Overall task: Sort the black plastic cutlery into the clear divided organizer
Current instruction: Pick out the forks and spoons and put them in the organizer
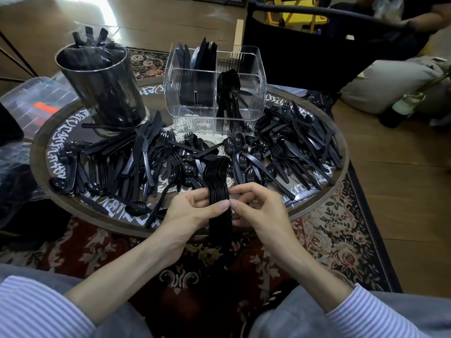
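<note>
Hands meet over the near rim of your bench: your left hand (195,211) curls round a nested stack of glossy black plastic forks (218,189), thumb pressed across the handles, while your right hand (256,208) pinches the same stack from the other side with bent fingers. The stack's tines curve up and away from you; its handles run down between your wrists.

Your bench is a round wooden tray table (340,152) with white lettering around its rim, and loose black plastic cutlery (288,147), smooth spoons, flat knives and forks, lies heaped across it in a wide arc.

Behind the heap stands the clear ribbed plastic divided organizer (214,84). Its right compartment holds upright black spoons (229,91), and flat black handles stand in the back left one. The front left compartment shows only clear plastic.

To the left of it, a shiny cylindrical metal canister (102,86) tilts, packed with more black cutlery. A patterned floral rug (341,245) lies beneath the bench.
</note>
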